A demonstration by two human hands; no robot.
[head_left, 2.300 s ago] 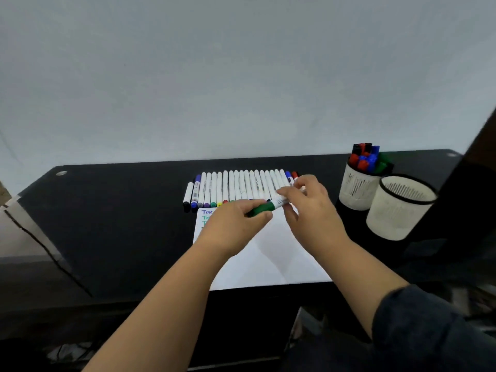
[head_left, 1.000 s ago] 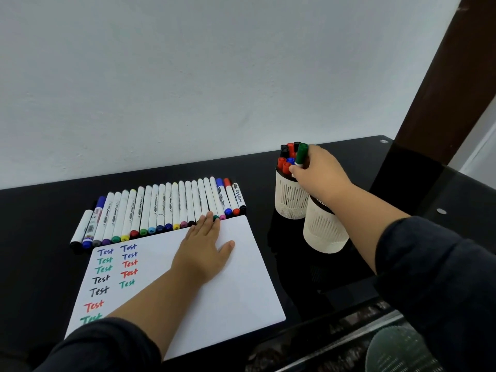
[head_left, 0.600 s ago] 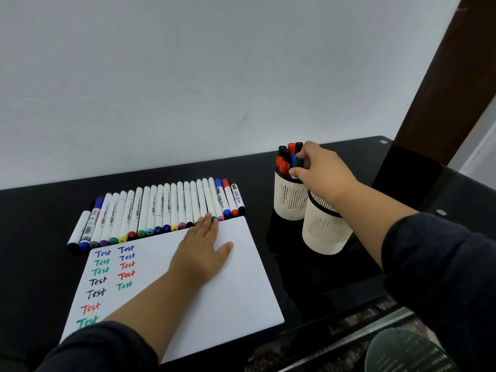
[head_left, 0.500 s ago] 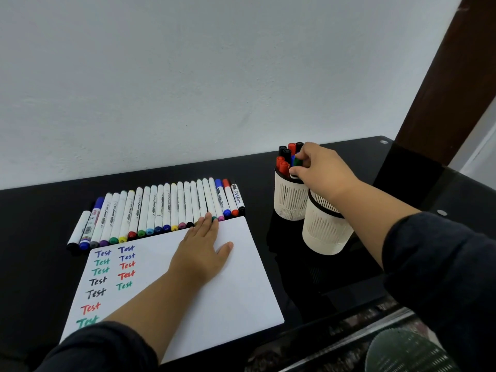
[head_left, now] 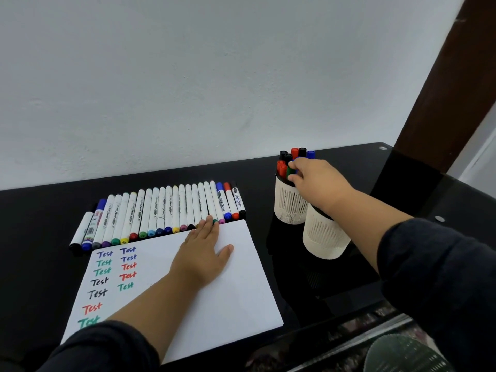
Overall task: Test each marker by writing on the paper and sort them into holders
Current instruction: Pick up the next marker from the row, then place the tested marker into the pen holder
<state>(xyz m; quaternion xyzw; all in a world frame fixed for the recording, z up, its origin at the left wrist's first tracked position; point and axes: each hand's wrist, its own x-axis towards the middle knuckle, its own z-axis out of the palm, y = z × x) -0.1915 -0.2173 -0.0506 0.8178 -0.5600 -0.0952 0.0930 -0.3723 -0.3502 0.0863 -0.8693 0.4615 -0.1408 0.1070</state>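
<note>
Glossy black glass counter (head_left: 268, 167) runs along a plain white wall (head_left: 214, 76), with a dark brown wooden post (head_left: 442, 89) rising at the right end and small metal fixing caps set into the glass near the far corner. On the counter lies a white sheet of paper (head_left: 241, 277), its left side covered with the word "Test" written in blue, green, black and red. Along the sheet's far edge sits a tidy row of white-barrelled markers (head_left: 161, 210) with coloured caps, lying side by side and touching. The left hand (head_left: 204, 256) rests flat on the paper, fingers straight and relaxed, their tips reaching the near ends of the markers. To the right stand two white slotted plastic holders. The farther holder (head_left: 288, 205) is packed with upright markers capped in red, black and blue. The nearer holder (head_left: 322, 237) stands just beside it, partly hidden by the forearm. The right hand (head_left: 316, 181) reaches over the farther holder, its thumb and fingers pinching a green-capped marker (head_left: 289, 171) that stands among the others inside it. Both arms wear dark sleeves. Below the counter's near edge, clutter shows blurred.
</note>
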